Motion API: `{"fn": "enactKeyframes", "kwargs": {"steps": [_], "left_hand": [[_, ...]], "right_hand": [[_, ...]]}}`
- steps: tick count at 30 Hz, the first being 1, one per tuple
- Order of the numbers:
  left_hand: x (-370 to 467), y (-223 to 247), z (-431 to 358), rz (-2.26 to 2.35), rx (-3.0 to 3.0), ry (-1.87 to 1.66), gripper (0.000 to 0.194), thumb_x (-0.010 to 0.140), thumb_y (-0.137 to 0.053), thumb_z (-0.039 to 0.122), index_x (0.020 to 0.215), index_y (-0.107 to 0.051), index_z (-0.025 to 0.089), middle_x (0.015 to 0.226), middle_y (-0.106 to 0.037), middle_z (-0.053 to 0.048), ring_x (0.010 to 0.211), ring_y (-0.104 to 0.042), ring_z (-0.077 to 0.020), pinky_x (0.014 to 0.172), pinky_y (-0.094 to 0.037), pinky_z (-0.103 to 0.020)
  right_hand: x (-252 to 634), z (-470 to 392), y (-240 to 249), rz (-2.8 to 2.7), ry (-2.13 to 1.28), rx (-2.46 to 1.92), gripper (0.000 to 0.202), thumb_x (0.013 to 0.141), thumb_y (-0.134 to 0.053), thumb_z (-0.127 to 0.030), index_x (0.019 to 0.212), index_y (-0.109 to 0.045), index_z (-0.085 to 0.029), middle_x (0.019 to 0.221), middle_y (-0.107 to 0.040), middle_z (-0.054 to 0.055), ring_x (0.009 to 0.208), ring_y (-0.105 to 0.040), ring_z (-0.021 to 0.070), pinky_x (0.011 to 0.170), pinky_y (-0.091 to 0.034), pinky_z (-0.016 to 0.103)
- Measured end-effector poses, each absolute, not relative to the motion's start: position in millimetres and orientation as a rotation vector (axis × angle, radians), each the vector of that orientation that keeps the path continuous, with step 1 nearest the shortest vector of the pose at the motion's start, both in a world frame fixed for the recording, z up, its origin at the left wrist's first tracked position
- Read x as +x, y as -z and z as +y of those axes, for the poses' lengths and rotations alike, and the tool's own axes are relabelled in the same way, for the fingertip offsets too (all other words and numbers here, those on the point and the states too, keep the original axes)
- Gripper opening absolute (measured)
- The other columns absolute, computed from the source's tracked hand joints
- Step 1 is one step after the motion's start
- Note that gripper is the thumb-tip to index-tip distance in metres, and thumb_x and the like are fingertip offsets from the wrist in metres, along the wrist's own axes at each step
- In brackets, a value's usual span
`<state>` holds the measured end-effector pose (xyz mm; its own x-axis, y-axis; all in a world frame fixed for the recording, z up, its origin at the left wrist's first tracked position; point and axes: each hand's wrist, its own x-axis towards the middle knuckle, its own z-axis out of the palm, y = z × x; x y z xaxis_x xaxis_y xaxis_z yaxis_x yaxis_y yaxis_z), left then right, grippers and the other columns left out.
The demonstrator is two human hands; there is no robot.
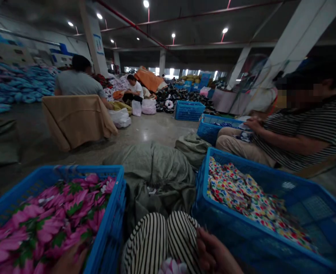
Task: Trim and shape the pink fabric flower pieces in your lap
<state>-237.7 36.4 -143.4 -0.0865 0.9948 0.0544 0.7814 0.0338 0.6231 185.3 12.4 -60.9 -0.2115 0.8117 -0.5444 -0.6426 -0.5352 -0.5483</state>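
Observation:
At the lower left, my left hand (72, 258) is down among pink and green fabric flowers (46, 224) in a blue crate (119, 190); its fingers are dark and blurred. My right hand (210, 253) is beside my striped right knee, its fingers curled together; whatever they hold, if anything, is too small to make out. A pale pink and white fabric piece (172, 266) lies between my thighs at the bottom edge. Right of my knees stands another blue crate (242, 213) with multicoloured patterned fabric pieces (245, 190) inside.
Grey-green sacks (156, 163) lie beyond my knees. A person in a striped shirt (305, 129) sits at the right, hands over a further blue crate (208, 129). Two seated people, a cloth-covered chair (76, 118) and fabric heaps (22, 83) are farther back.

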Motion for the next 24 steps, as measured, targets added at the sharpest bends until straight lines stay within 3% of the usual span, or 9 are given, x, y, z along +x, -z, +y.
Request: {"fn": "enactKeyframes", "kwargs": {"steps": [3, 7, 12, 19, 22, 24], "left_hand": [[-184, 88, 12, 1.882, 1.792, -0.729, 0.04, 0.073, -0.048, 0.046, 0.1, -0.06, 0.018, 0.103, -0.067, -0.009, 0.098, -0.061, -0.0265, 0.086, -0.048, -0.041], [-98, 42, -18, 1.564, 1.967, -0.666, 0.034, 0.08, -0.047, 0.038, 0.105, -0.058, 0.019, 0.11, -0.063, -0.009, 0.104, -0.056, -0.0214, 0.094, -0.041, -0.037], [-39, 30, -59, 1.306, 2.079, -0.669, 0.028, 0.081, -0.049, 0.028, 0.107, -0.055, 0.019, 0.109, -0.061, -0.01, 0.103, -0.055, -0.0193, 0.091, -0.042, -0.035], [-15, 31, -96, 1.167, 2.428, -0.562, 0.058, 0.065, -0.066, 0.043, 0.115, -0.051, 0.019, 0.129, -0.047, -0.014, 0.121, -0.038, -0.0299, 0.101, -0.026, -0.05], [0, 36, -98, 1.174, 2.438, -0.458, 0.038, 0.07, -0.063, 0.033, 0.107, -0.058, 0.022, 0.126, -0.052, -0.009, 0.124, -0.034, -0.0297, 0.104, -0.012, -0.055], [6, 36, -94, 1.264, 2.281, -0.525, 0.022, 0.078, -0.052, 0.024, 0.097, -0.063, 0.022, 0.113, -0.062, -0.006, 0.119, -0.042, -0.0246, 0.106, -0.011, -0.052]], "right_hand": [[194, -2, 47, -0.227, -1.875, -1.048, 0.033, 0.063, -0.073, -0.034, 0.061, -0.045, -0.016, 0.045, -0.046, -0.01, 0.028, -0.019, -0.0015, 0.03, -0.023, 0.012], [210, -19, 44, -0.289, -1.869, -1.002, 0.027, 0.067, -0.069, -0.032, 0.064, -0.047, -0.016, 0.049, -0.047, -0.009, 0.03, -0.02, -0.0009, 0.033, -0.029, 0.014], [227, -46, 52, -0.38, -1.821, -1.045, 0.029, 0.07, -0.066, -0.034, 0.064, -0.043, -0.017, 0.049, -0.044, -0.01, 0.03, -0.021, -0.0005, 0.033, -0.028, 0.015], [226, -71, 55, -0.528, -1.781, -1.119, 0.027, 0.071, -0.065, -0.034, 0.069, -0.042, -0.019, 0.043, -0.04, -0.011, 0.029, -0.024, 0.0016, 0.029, -0.024, 0.013], [223, -76, 54, -0.521, -1.78, -1.115, 0.027, 0.07, -0.066, -0.033, 0.07, -0.042, -0.019, 0.042, -0.039, -0.012, 0.029, -0.023, 0.0015, 0.029, -0.026, 0.013], [222, -81, 53, -0.523, -1.776, -1.107, 0.028, 0.069, -0.066, -0.034, 0.07, -0.043, -0.019, 0.042, -0.041, -0.012, 0.029, -0.023, 0.0014, 0.029, -0.026, 0.013]]}}
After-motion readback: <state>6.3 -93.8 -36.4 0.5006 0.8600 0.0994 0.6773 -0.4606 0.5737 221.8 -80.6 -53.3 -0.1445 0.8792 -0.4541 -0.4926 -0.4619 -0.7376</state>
